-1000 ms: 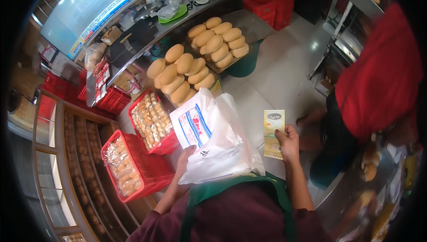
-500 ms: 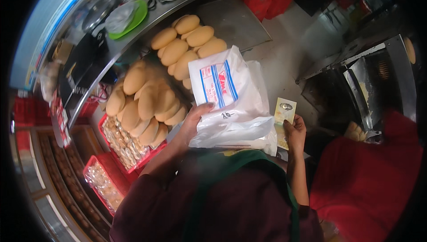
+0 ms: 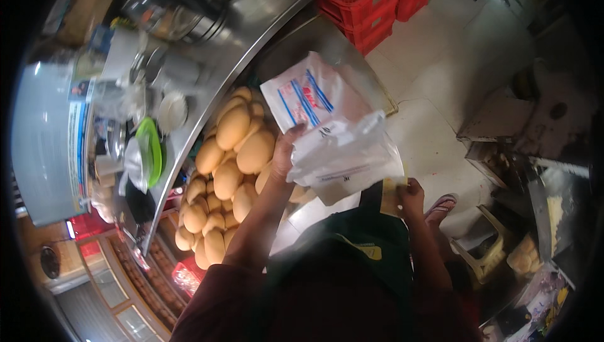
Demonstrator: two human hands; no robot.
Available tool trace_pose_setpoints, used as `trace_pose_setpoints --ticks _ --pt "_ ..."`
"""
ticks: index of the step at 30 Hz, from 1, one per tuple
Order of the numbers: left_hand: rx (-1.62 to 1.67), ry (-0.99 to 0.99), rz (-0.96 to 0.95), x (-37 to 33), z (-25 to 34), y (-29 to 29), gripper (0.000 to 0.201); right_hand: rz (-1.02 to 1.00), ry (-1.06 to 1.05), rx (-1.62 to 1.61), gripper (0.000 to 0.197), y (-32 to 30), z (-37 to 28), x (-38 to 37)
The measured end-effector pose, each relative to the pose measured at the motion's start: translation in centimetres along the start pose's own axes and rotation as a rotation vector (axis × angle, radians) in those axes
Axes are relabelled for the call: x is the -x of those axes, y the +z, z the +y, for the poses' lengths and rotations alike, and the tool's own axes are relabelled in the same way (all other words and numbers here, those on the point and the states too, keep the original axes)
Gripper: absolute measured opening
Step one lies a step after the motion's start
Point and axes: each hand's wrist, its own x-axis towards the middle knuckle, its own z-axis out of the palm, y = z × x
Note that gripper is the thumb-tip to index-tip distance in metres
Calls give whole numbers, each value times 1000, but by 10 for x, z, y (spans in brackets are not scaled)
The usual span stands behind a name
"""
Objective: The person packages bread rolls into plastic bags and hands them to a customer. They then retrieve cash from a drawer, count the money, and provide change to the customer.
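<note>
The left hand (image 3: 284, 153) grips a stack of white plastic bags (image 3: 330, 131) just above the bread rolls (image 3: 236, 153). The right hand (image 3: 409, 194) pinches a small paper slip (image 3: 391, 192) below the stack. A firm grip should keep the slippery bags together.

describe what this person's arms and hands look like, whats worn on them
Both forearms are bare, and so are the left hand and the right hand: no gloves, and no watch or rings that I can make out. Dark maroon sleeves end above the elbows. A dark green apron covers the chest.
</note>
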Motion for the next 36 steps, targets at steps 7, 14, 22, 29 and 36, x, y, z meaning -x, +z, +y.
trace_pose_setpoints --ticks 7,14,22,29,36 --pt "49 202 183 -183 32 -33 44 118 249 331 21 -49 41 -32" --pt "93 444 318 -312 90 -150 46 164 343 516 29 -85 87 -49" --pt "-89 556 547 -375 146 -223 48 185 316 310 31 -101 107 -56" --pt "-234 575 609 -403 177 -257 52 106 492 449 31 -93 88 -96" --pt "-626 389 603 -486 202 -233 56 3 465 296 23 -82 126 -92"
